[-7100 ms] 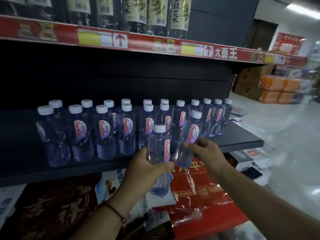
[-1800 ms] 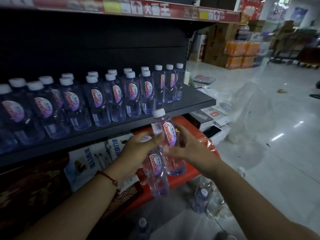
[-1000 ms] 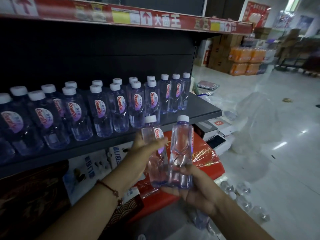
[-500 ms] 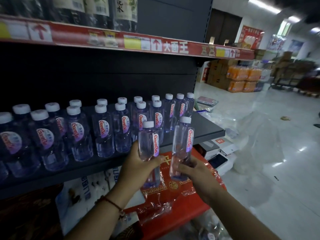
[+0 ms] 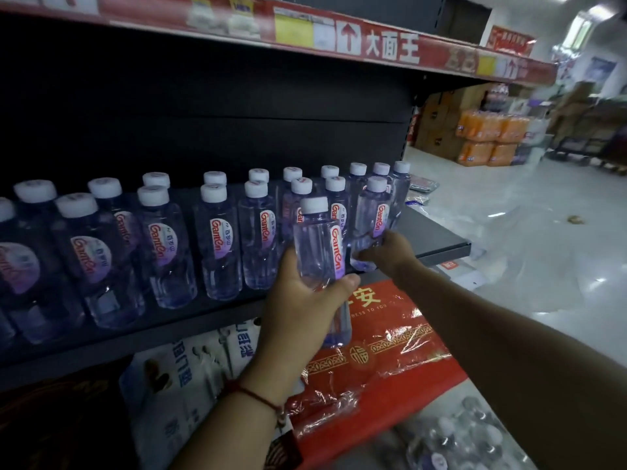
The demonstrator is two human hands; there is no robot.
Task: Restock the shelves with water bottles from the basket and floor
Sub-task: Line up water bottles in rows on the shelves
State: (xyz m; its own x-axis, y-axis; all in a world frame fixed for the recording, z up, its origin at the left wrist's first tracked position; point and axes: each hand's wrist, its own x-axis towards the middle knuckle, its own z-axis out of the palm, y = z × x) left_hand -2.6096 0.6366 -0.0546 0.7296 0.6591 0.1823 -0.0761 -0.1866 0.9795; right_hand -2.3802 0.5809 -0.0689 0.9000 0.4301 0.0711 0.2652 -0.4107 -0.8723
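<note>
My left hand [image 5: 302, 310] grips a clear water bottle [image 5: 317, 242] with a white cap, held upright just in front of the dark shelf [image 5: 437, 240]. My right hand [image 5: 390, 254] holds a second bottle [image 5: 369, 218] by its lower part, its base at the shelf's front edge, next to the right end of the rows. Several matching bottles [image 5: 217, 239] stand in rows on the shelf. More wrapped bottles [image 5: 454, 439] lie on the floor at the lower right.
A red price strip [image 5: 339, 39] edges the shelf above. Red wrapped boxes [image 5: 373, 351] and blue-white packs [image 5: 190, 368] fill the level below. Orange drink packs [image 5: 488, 137] and cardboard boxes stand far right; loose plastic film [image 5: 509, 239] lies on the shiny floor.
Both hands have risen with their bottles toward the shelf. The right-hand bottle has moved forward to the shelf's front edge beside the rows; the left one is higher and closer.
</note>
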